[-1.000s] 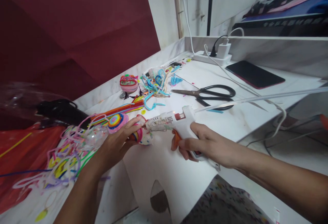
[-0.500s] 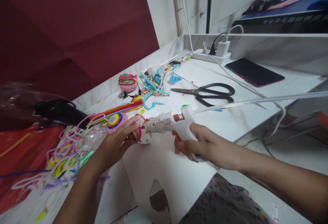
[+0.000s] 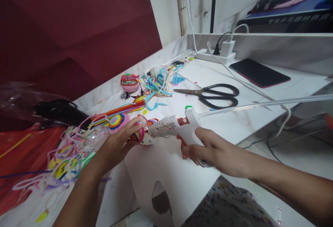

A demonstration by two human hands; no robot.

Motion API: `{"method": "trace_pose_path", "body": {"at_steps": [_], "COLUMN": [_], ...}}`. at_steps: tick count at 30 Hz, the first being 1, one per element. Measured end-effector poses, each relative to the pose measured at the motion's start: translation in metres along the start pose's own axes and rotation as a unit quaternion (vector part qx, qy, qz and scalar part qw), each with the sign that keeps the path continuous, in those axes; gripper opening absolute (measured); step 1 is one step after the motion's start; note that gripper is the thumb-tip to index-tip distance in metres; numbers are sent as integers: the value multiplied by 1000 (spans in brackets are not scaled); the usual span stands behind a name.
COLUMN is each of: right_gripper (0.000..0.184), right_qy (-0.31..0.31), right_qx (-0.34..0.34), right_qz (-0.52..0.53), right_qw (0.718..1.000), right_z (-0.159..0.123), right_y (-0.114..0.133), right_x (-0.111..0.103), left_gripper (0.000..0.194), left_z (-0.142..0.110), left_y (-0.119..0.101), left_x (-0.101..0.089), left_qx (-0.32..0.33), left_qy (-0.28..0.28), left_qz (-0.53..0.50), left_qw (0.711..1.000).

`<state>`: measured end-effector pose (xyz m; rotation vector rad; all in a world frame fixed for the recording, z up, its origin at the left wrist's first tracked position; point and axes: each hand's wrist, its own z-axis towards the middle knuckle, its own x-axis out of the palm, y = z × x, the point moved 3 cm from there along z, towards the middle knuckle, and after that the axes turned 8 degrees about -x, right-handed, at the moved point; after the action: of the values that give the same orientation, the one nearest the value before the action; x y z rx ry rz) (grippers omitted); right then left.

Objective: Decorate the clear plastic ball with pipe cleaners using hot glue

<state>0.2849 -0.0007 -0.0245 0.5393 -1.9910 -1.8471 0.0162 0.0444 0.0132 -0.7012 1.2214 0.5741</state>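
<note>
My right hand grips a white hot glue gun, fingers at its orange trigger; a long clear glue stick sticks out of its back. The nozzle points left, right at a colourful craft piece wound with pink, orange and other strands. Wrapped around that piece is my left hand, its fingers hiding much of it. Just beyond the left hand is a pink ball with a ringed yellow, blue and orange disc. Beneath both hands lies a white sheet with a hole cut in it.
Black-handled scissors lie beyond the glue gun. Pipe cleaners and tangled pink and purple strands spread to the left. A pink wound ornament sits at the back. A phone and a power strip are at the right rear.
My right hand and the glue gun have shifted slightly right and down, the gun tilting a little. My left hand keeps hold of the craft piece in nearly the same place.
</note>
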Motion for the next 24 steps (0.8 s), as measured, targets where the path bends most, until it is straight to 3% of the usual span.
{"method": "trace_pose_path", "body": {"at_steps": [24], "right_gripper": [20], "right_qy": [-9], "right_qx": [-10], "right_qz": [-81], "right_qw": [997], "right_z": [-6], "right_y": [4], "right_x": [1], "left_gripper": [55], "left_z": [2], "left_y": [-4], "left_x": [0], "left_qx": [-8], "left_qy": [3], "left_qz": [17], "left_qw": [1000]}}
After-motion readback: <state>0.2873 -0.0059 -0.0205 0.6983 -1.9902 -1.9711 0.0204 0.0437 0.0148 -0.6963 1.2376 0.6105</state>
